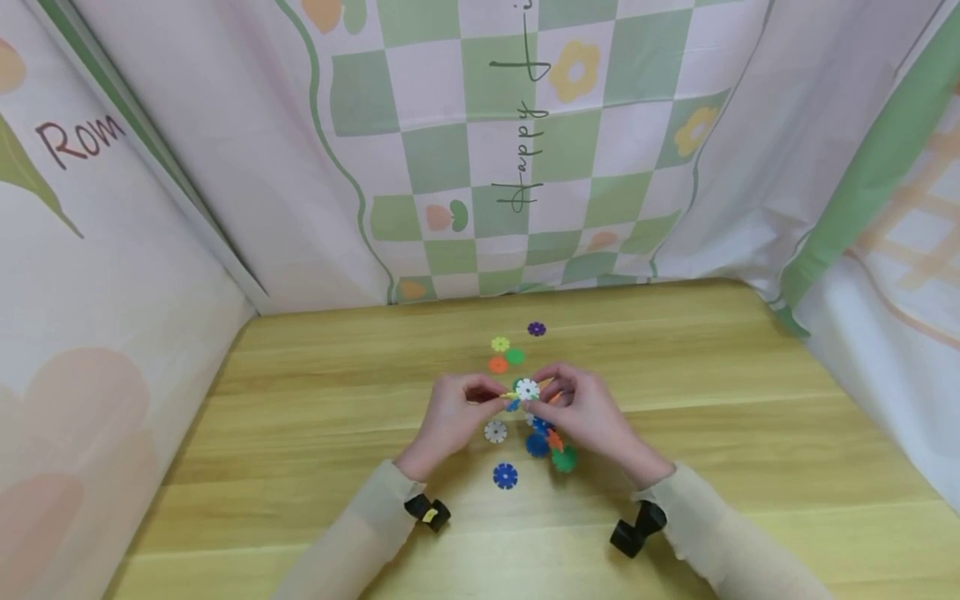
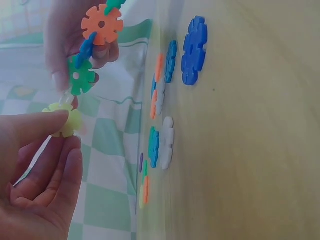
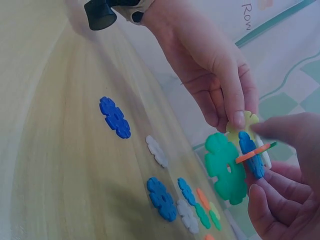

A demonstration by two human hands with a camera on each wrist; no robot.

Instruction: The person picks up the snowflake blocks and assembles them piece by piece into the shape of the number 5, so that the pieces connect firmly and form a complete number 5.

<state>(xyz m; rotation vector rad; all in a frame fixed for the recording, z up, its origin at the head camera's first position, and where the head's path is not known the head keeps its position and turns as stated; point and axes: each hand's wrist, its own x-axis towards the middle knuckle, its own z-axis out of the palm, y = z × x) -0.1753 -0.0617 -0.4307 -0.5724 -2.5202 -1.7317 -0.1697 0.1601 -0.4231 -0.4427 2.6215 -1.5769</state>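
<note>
My left hand (image 1: 452, 414) pinches a yellow notched plastic disc (image 2: 72, 121) between thumb and fingers. Facing it, my right hand (image 1: 592, 417) holds a short chain of interlocked snowflake discs. A white disc (image 1: 527, 389) in the chain meets the yellow one; whether their slots are fully joined I cannot tell. Other chain pieces are a green disc (image 2: 81, 76), a blue disc (image 3: 251, 155) and an orange disc (image 2: 102, 25), with another green disc (image 3: 225, 167) at the end. The right fingers partly hide the chain. Both hands are above the table.
Loose discs lie on the wooden table (image 1: 337, 467): a dark blue disc (image 1: 506, 476) nearest me, a white disc (image 1: 496, 431), a blue disc (image 1: 537, 445). Farther back are orange (image 1: 498, 364), yellow (image 1: 500, 343) and purple (image 1: 536, 329) discs. A checkered curtain (image 1: 502, 150) hangs behind.
</note>
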